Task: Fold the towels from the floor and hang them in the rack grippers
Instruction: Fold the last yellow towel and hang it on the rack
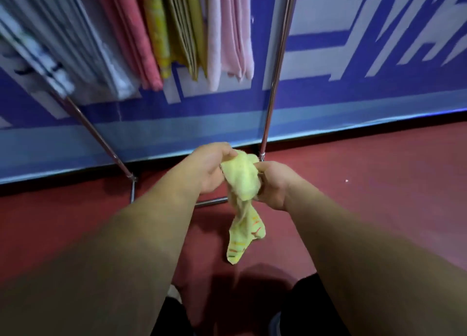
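2 hands, both busy w/ 1 towel. The left hand (pixel 209 168) has its fingers curled over the top of the yellow towel (pixel 242 181). The right hand (pixel 274 184) grips the same bunch from the other side, fingers wrapped in, so neither one is open at all. The hands are nearly touching, w/ the towel scrunched into a wad btwn them. A twisted tail drops from the wad and flares out at the bottom, where a few orange and green stripes show. It hangs in front of the red floor (pixel 366 184) and looks clear of it, tho I can't say for sure. Both forearms are bare.

Behind the hands is the rack (pixel 275 82): 2 shiny poles, the left one slanting, the right one nearly straight up, plus a low bar (pixel 211 202) at floor level btwn them. Up top hang 1 salmon pink towel (pixel 131 32), 1 bright yellow towel (pixel 156 27), 1 mustard towel (pixel 187 27), 2 pale pink towels (pixel 214 44), and a blurry white/grey bunch (pixel 75 44) at far left I can't count. A blue wall banner (pixel 353 103) w/ white shapes sits behind everything. At the bottom edge: 2 dark-clad legs (pixel 310 308).
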Demonstrator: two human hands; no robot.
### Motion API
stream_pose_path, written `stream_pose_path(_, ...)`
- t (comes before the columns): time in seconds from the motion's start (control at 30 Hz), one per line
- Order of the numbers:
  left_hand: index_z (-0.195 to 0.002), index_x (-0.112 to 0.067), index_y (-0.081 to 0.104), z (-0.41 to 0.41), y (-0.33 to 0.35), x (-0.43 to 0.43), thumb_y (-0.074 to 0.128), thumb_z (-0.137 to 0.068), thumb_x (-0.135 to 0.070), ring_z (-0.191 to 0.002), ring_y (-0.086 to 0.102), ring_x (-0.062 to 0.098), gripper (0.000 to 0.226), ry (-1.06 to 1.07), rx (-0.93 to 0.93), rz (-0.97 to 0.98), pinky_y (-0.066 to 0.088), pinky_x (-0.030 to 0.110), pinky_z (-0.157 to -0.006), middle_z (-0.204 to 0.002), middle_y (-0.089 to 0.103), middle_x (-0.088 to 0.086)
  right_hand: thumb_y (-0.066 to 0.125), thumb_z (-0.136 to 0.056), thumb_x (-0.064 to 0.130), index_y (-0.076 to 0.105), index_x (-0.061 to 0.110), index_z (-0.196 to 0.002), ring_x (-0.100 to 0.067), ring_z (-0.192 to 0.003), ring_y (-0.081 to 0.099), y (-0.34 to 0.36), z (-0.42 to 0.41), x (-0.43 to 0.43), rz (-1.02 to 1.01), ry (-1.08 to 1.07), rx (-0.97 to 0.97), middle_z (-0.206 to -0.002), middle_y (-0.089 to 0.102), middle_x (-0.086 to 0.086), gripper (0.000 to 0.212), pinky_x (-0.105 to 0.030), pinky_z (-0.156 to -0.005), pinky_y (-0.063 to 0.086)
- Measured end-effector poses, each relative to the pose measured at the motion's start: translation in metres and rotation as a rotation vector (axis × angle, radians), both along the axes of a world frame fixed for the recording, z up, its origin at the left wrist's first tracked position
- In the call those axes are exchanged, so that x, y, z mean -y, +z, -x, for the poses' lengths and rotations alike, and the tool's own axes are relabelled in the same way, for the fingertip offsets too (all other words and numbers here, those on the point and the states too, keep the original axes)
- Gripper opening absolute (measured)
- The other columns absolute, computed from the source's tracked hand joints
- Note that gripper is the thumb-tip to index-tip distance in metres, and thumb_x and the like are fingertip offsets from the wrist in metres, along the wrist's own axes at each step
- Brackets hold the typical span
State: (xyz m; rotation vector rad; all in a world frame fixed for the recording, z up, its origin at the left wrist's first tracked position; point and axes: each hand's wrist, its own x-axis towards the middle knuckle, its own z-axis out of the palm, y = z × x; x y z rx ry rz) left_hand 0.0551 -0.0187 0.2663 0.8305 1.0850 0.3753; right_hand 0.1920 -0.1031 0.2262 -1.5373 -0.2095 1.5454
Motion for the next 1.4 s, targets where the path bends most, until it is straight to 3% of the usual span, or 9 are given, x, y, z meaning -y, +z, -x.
stream_pose_path(0.13, -0.112, -0.013, 0.066, 0.025, 0.076, 0.014, 0.059, -0.101, -0.005, -0.097, 0.071, 0.026, 0.016, 0.003, 0.022, -0.072, 0.059, 0.039, -0.082, -0.117, 0.071, 0.012, 0.061, -0.099, 0.006, 0.068, -0.004, -0.124, -0.036, -0.088, 0.078, 0.085, 0.003, 0.018, -0.120, -0.099, 0.085, -0.112, 0.078, -0.021, 0.028, -0.043, -0.062, 0.063)
stream_pose_path(0.3, -0.118, -0.009, 0.064, 0.055, 0.170, 0.043, 0.064, -0.102, -0.015, -0.077, 0.076, 0.026, 0.017, -0.068, 0.038, -0.114, 0.066, 0.034, -0.065, -0.091, 0.071, 0.011, 0.068, -0.095, 0.002, 0.068, -0.005, -0.113, -0.031, -0.067, 0.075, 0.178, 0.013, 0.038, -0.204, -0.171, 0.224, -0.093, 0.076, -0.019, 0.019, -0.040, -0.048, 0.060)
stream_pose_path(0.53, -0.133, 0.006, 0.064, 0.089, 0.254, 0.071, 0.056, -0.101, -0.005, -0.098, 0.080, 0.030, 0.034, -0.090, 0.124, -0.254, 0.068, 0.037, -0.079, -0.111, 0.076, 0.015, 0.064, -0.100, 0.004, 0.069, 0.001, -0.112, -0.026, -0.067, 0.074, 0.264, 0.038, 0.059, -0.328, -0.159, 0.302, -0.088, 0.075, -0.015, 0.013, -0.033, -0.046, 0.058)
stream_pose_path(0.7, -0.124, 0.011, 0.066, 0.100, 0.279, 0.075, 0.052, -0.094, 0.017, -0.073, 0.076, 0.023, 0.034, -0.076, 0.172, -0.402, 0.065, 0.036, -0.090, -0.113, 0.071, 0.028, 0.068, -0.097, 0.006, 0.070, -0.004, -0.108, -0.035, -0.081, 0.076, 0.298, 0.049, 0.054, -0.340, -0.114, 0.399, -0.096, 0.076, -0.022, 0.015, -0.052, -0.068, 0.066)
stream_pose_path(0.83, -0.121, 0.001, 0.072, 0.105, 0.286, 0.062, 0.068, -0.089, 0.015, -0.102, 0.069, 0.029, 0.035, -0.119, 0.160, -0.508, 0.060, 0.026, -0.073, -0.117, 0.074, 0.024, 0.068, -0.095, 0.004, 0.070, 0.000, -0.111, -0.037, -0.088, 0.076, 0.319, 0.057, 0.039, -0.376, -0.084, 0.398, -0.103, 0.075, -0.023, 0.017, -0.042, -0.060, 0.063)
stream_pose_path(0.97, -0.127, -0.003, 0.071, 0.105, 0.299, 0.052, 0.074, -0.087, 0.012, -0.095, 0.075, 0.020, 0.043, -0.191, 0.138, -0.599, 0.058, 0.024, -0.075, -0.114, 0.076, 0.015, 0.070, -0.093, 0.005, 0.072, 0.002, -0.110, -0.039, -0.093, 0.077, 0.336, 0.061, 0.026, -0.404, -0.029, 0.380, -0.107, 0.076, -0.025, 0.018, -0.055, -0.078, 0.066)
stream_pose_path(1.13, -0.130, -0.008, 0.066, 0.105, 0.311, 0.050, 0.078, -0.085, 0.011, -0.081, 0.071, 0.016, 0.050, -0.226, 0.058, -0.754, 0.052, 0.018, -0.052, -0.119, 0.071, 0.016, 0.062, -0.092, 0.004, 0.067, -0.002, -0.120, -0.042, -0.099, 0.076, 0.352, 0.062, 0.015, -0.478, -0.037, 0.257, -0.117, 0.070, -0.027, 0.028, -0.057, -0.083, 0.064)
stream_pose_path(1.27, -0.111, -0.015, 0.073, 0.103, 0.314, 0.036, 0.080, -0.080, 0.005, -0.096, 0.070, 0.025, 0.038, -0.099, -0.050, -0.885, 0.059, 0.034, -0.076, -0.113, 0.074, 0.017, 0.052, -0.095, -0.001, 0.068, -0.003, -0.123, -0.026, -0.081, 0.076, 0.364, 0.065, 0.017, -0.615, 0.055, 0.174, -0.105, 0.073, -0.021, 0.033, -0.045, -0.087, 0.063)
stream_pose_path(1.4, -0.098, -0.014, 0.075, 0.105, 0.327, 0.028, 0.077, -0.090, -0.012, -0.072, 0.062, 0.016, 0.010, -0.032, -0.048, -0.878, 0.045, 0.029, -0.059, -0.083, 0.071, 0.006, 0.056, -0.090, -0.016, 0.072, 0.006, -0.124, -0.025, -0.095, 0.071, 0.369, 0.065, 0.020, -0.746, 0.261, 0.235, -0.106, 0.075, -0.015, 0.043, -0.032, -0.085, 0.061)
